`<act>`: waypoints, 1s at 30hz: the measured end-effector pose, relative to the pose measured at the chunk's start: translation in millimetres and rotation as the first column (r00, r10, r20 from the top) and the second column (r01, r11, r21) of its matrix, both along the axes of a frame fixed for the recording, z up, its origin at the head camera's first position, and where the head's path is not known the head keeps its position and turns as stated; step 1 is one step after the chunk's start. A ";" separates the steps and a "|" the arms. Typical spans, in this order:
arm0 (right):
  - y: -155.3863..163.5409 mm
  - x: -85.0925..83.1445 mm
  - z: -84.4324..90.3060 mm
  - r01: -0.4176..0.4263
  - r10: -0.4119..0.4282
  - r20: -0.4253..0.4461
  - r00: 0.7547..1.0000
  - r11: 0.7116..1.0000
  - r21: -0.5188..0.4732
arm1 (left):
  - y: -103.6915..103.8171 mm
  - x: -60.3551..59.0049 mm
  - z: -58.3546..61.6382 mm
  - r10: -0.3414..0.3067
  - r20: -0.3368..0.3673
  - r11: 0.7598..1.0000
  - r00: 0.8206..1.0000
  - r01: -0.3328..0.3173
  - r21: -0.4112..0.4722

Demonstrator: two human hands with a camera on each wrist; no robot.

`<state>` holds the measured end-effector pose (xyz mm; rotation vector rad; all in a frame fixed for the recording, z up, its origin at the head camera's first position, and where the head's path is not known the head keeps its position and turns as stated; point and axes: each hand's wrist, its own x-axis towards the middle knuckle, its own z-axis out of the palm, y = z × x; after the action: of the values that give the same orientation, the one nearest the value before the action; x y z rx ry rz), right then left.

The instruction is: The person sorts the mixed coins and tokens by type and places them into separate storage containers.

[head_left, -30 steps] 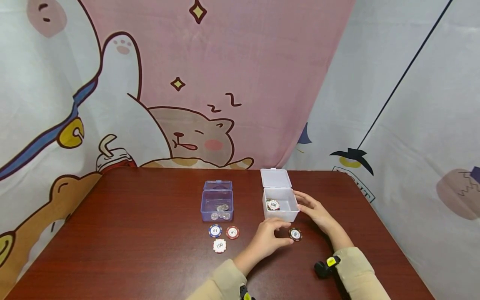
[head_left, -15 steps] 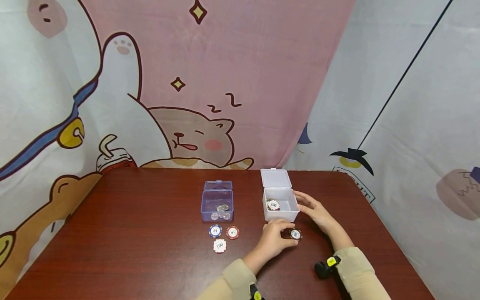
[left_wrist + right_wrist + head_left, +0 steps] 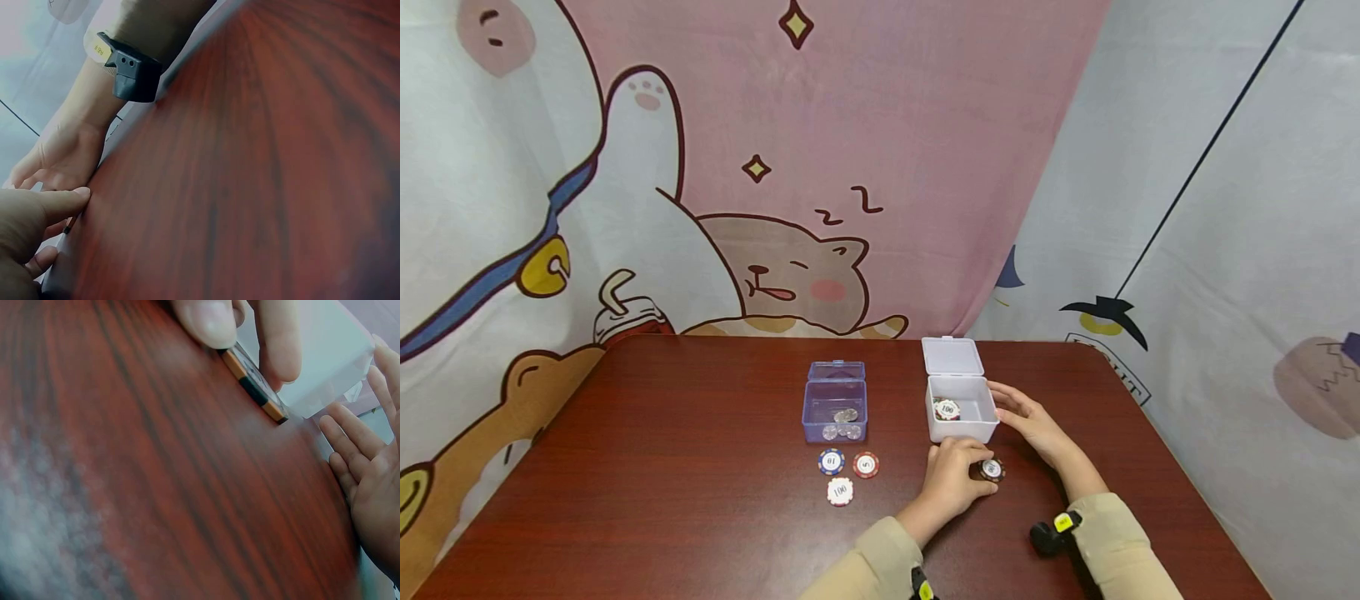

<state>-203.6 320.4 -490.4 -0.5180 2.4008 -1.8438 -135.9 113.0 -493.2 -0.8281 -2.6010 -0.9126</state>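
In the head view my left hand (image 3: 951,477) pinches a black-and-tan poker chip (image 3: 992,470) that lies on the table before an open white box (image 3: 964,432). The right wrist view shows the chip's orange-and-black edge (image 3: 253,384) between that thumb and a finger. My right hand (image 3: 1033,425) touches the box's right side with its fingers stretched out. Inside the box, a white chip marked 100 (image 3: 947,409) lies on top at the left, partly covering others.
Left of the white box stands an open blue see-through box (image 3: 808,412) with several clear round pieces. In front of it lie a blue chip (image 3: 831,462), a red chip (image 3: 866,465) and a white chip (image 3: 840,492). A printed cloth hangs behind the table (image 3: 700,467).
My left hand has moved a little to the right, and its thumb and finger have come around the dark chip. My right hand and the boxes have stayed where they were.
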 end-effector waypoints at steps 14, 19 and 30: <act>-12.5 13.6 25.9 -0.021 0.021 0.014 1.000 1.000 -0.008 | 5.3 2.2 -0.5 0.051 0.008 0.999 0.999 -0.051 0.010; -12.0 13.4 24.8 -0.016 0.016 0.015 1.000 1.000 -0.002 | 4.2 2.4 -0.3 0.042 0.001 0.999 0.999 -0.042 -0.009; -12.3 13.9 25.8 -0.004 0.004 0.022 1.000 1.000 0.007 | -0.8 2.0 0.4 -0.013 0.001 0.999 1.000 0.013 -0.042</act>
<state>-189.6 308.1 -464.6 -0.4990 2.3900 -1.8286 -134.0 112.2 -492.8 -0.8563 -2.6266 -0.8640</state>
